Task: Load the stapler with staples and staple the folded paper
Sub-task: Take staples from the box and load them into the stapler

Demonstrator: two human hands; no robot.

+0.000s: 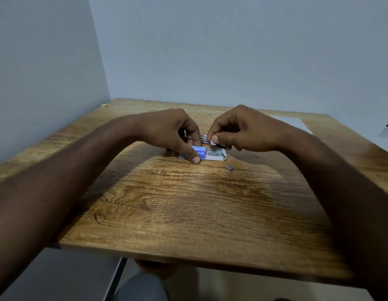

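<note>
Staple box held open on a wooden table (188,213) set in a pale-walled corner

Left hand (167,131) pins the blue staple box (203,154) at centre frame; right hand (238,131) pinches its flap (212,141); grey staples (214,152) inside, one loose strip (229,167) just beside; stapler hidden, paper (291,123) upper right

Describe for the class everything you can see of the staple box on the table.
The staple box is a small, flat box that looks like cardboard, with a blue printed top and white sides. It lies on the wooden table between the two hands. Its right end is open, with grey staples showing inside. The left hand pins its left end with thumb and fingers. The right hand pinches a white piece over the open end, possibly the flap.
</note>
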